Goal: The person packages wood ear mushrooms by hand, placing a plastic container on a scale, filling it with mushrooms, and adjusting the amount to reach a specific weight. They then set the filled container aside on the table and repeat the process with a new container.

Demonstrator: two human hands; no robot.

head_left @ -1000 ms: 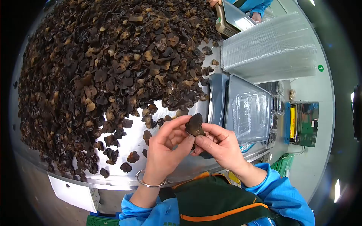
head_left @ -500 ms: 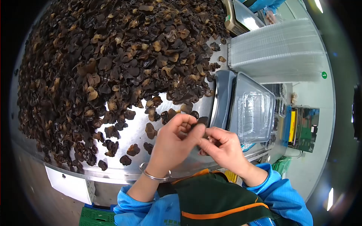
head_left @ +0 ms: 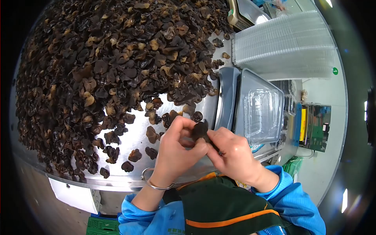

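Dark wood ear mushrooms (head_left: 117, 66) lie in a large heap on the metal table (head_left: 135, 113), with several loose pieces near its front edge. Between my hands is one dark wood ear mushroom (head_left: 200, 131). My left hand (head_left: 178, 147), with a metal bangle (head_left: 154, 185) at the wrist, pinches it from the left. From the right, my right hand (head_left: 231, 150) grips the same piece between thumb and fingers. The right palm and the lower part of the mushroom are partly hidden.
Right of my hands a clear plastic tray (head_left: 260, 109) sits on a grey scale (head_left: 228, 100). Behind it stands a tall stack of clear trays (head_left: 284, 45). Another scale (head_left: 237, 15) is at the back. Green crates (head_left: 102, 225) stand below the table.
The mushroom piece now shows more plainly between my fingers. My right hand has turned over it, showing more of its back. The whole view has shifted slightly.
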